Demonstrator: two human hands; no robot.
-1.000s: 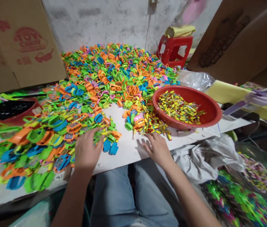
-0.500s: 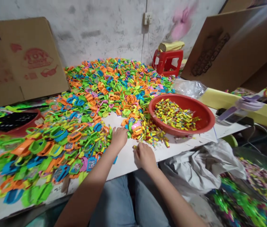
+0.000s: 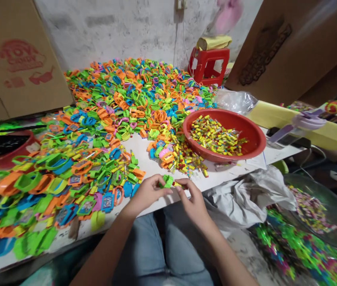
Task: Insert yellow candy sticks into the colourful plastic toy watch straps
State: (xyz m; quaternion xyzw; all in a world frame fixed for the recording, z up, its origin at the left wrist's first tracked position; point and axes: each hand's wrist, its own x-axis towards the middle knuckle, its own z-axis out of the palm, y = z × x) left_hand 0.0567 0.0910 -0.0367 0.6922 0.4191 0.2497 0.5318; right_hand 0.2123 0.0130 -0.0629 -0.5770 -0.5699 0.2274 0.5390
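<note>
A green toy watch (image 3: 167,181) was held up just over the near edge of the white tabletop (image 3: 142,147), pinched between the thumb and fingers of the left hand (image 3: 153,191). A small yellow piece (image 3: 177,184) was pinched at the thumb and fingertips of the right hand (image 3: 192,198), directly to the right of the watch; whether the two were touching could not be told. Both hands were brought close together above the denim-covered lap (image 3: 143,248).

To the near left, the tabletop was covered by a spread of toy watches (image 3: 62,171) in orange, green, blue and yellow, among which yellow pieces were scattered. At the far side, a large heap of similar watches (image 3: 138,89) was banked against the stained wall (image 3: 103,35). Right of centre, a red basin (image 3: 254,139) was partly filled with yellow pieces, and more loose pieces (image 3: 190,159) were strewn along its left side, beside a small cluster of watches (image 3: 161,151).

The far left was screened by a printed cardboard box (image 3: 16,91), the far right by another carton (image 3: 305,51). Between them, a yellow roll (image 3: 214,42) was set on a red stool (image 3: 202,67). At the near right, a crumpled white bag (image 3: 243,194) was draped by the table's edge.
</note>
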